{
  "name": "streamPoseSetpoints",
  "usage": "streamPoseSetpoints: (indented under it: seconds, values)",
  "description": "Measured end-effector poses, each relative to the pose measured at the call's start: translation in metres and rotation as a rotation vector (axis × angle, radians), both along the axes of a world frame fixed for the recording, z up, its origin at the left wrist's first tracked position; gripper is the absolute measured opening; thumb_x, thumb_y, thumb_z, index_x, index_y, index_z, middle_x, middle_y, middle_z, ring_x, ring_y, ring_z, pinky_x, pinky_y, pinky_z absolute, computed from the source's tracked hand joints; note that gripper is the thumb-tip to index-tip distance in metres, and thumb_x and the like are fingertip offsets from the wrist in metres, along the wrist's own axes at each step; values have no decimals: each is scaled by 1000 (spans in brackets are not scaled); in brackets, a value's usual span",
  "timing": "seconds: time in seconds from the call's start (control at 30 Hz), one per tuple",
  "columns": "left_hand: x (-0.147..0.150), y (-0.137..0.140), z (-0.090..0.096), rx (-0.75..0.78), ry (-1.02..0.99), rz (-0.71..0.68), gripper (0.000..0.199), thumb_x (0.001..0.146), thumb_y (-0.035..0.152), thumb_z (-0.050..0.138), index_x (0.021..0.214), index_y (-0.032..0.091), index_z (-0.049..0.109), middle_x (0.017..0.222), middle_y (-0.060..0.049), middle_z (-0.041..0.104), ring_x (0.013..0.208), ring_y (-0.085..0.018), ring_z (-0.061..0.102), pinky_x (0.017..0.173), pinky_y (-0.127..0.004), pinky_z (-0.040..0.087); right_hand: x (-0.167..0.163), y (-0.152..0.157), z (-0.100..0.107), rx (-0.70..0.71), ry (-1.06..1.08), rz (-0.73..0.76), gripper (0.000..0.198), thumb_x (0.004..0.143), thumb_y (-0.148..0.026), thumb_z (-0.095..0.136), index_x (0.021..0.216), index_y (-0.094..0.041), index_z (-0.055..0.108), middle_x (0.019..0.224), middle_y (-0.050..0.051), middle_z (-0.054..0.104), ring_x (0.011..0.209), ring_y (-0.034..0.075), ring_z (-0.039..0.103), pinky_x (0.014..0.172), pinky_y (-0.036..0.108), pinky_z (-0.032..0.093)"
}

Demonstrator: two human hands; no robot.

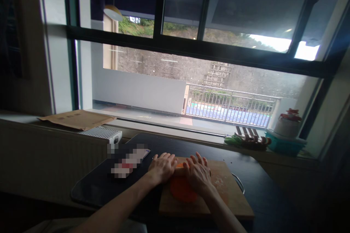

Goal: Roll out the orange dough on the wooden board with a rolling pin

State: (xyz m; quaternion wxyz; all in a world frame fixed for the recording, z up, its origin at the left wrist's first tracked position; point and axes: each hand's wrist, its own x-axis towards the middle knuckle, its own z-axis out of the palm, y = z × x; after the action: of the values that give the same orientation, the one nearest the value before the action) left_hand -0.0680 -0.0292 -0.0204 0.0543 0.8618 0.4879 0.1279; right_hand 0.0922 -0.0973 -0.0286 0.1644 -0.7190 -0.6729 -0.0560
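A flat, round sheet of orange dough (184, 191) lies on a wooden cutting board (175, 209). Across its far part runs a pale wooden rolling pin (181, 171), showing only between my hands. My left hand (164, 167) rests palm down over the pin's left part, fingers stretched forward. Over the right part lies my right hand (199, 173), its fingers spread and pointing away from me. Both palms press on the pin without fingers wrapped round it. The pin's ends are mostly hidden under the hands. Whitish smears (219, 181) mark the board right of the dough.
The board sits on a black table (101, 185) by a window. A pixelated phone-like object (131, 163) lies left of my hands. The board has a metal handle (238, 183) at right. A teal box (286, 142) and a brown rack (253, 140) stand on the sill.
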Motion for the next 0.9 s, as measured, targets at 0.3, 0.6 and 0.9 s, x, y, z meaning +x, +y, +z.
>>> streamPoseSetpoints:
  seconds: [0.3,0.6,0.9]
  values:
    - [14,57,4,-42,44,138,43,96,49,43,124,19,56,133,-12,56,127,-29,47,105,-57,35,7,76,24,-136,31,-23,46,100,-41,27,116,-20,65,131,11,59,137,27,35,106,47,28]
    - [-1,-24,1,-2,43,-85,56,96,44,24,139,17,47,147,-11,46,143,-27,28,117,-54,15,11,-17,-15,49,49,49,47,100,-37,25,133,-23,55,144,2,49,142,19,27,115,38,19]
    - [-11,-52,4,73,57,-217,52,95,36,28,140,19,47,147,-10,46,141,-27,33,115,-57,21,27,-16,-16,-33,112,160,48,101,-38,22,129,-26,59,141,1,53,140,20,31,114,40,22]
